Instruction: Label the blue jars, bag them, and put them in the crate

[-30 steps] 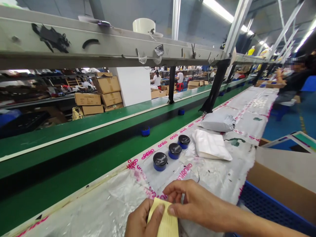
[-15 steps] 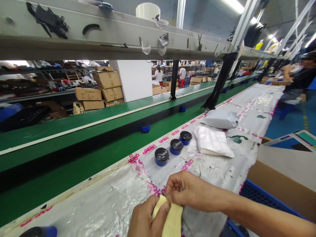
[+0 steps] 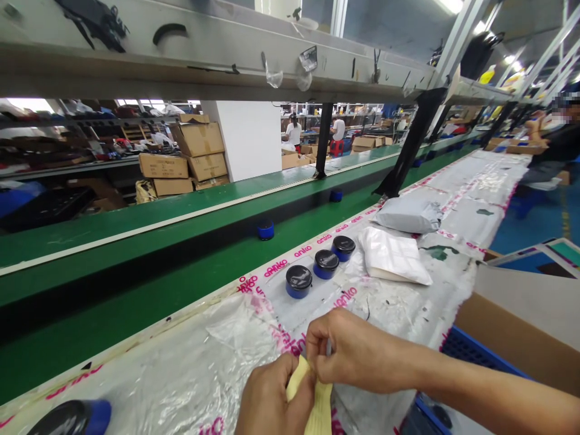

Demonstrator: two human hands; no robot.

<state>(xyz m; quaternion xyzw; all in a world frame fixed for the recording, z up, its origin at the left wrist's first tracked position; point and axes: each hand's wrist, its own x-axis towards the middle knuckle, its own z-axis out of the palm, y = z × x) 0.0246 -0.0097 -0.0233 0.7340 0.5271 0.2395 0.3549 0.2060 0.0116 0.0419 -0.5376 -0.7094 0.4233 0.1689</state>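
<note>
Two hands: both low in the view, close together, over the table cover (image 3: 181,362).
Yellow paper (image 3: 321,411): between the two hands, its top end poking up past the left thumb, its lower part running down out of view.
Left hand (image 3: 272,396): closed on the paper, with the thumb pressed on the front near the top; the fingers behind it are mostly hidden.
Right hand (image 3: 353,350): thumb and first finger pinched together at the top edge of the paper; I cannot tell if a bit of paper is caught between them.
Three round tubs (image 3: 326,263): blue low down, black on top, in a slanting row on the cover, past the hands.
White packet (image 3: 394,257): lying flat just beside the row, on its right.
Gray bag (image 3: 408,215): behind the white packet.
One more tub (image 3: 67,418): at the bottom left, well apart from the paper, partly cut off.
Green belt (image 3: 194,260): long, to the left of the cover, with small blue tubs (image 3: 266,230) on it.
Blue basket (image 3: 475,350): at the right, partly behind the right arm, near a cardboard box (image 3: 521,329).
</note>
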